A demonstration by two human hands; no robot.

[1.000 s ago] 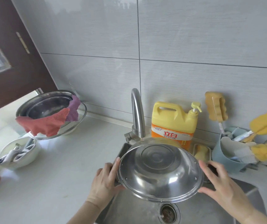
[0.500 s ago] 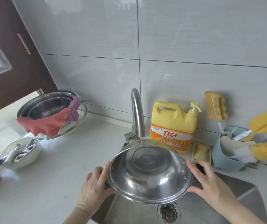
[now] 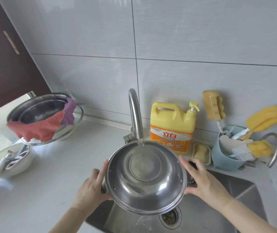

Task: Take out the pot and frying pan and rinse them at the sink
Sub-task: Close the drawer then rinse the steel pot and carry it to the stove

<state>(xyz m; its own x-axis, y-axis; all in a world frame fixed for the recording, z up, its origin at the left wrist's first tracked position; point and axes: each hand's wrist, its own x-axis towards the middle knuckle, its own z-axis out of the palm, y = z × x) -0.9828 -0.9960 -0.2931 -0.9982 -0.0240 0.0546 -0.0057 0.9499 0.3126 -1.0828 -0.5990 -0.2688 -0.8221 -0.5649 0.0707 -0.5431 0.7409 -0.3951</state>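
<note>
Rinsing under the faucet [image 3: 135,115], a steel pot [image 3: 145,179] is gripped by left hand [image 3: 90,189] and right hand [image 3: 204,180].
"立白" is printed on the yellow detergent jug [image 3: 173,126].

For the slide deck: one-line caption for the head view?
Both hands, left and right, tilt a steel pot over the sink as faucet water hits its rim.

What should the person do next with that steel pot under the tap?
Probably tilt and turn the pot so the water sweeps its whole surface. Both hands, left and right, hold its sides, and the tap's stream lands only near its far rim.
</note>
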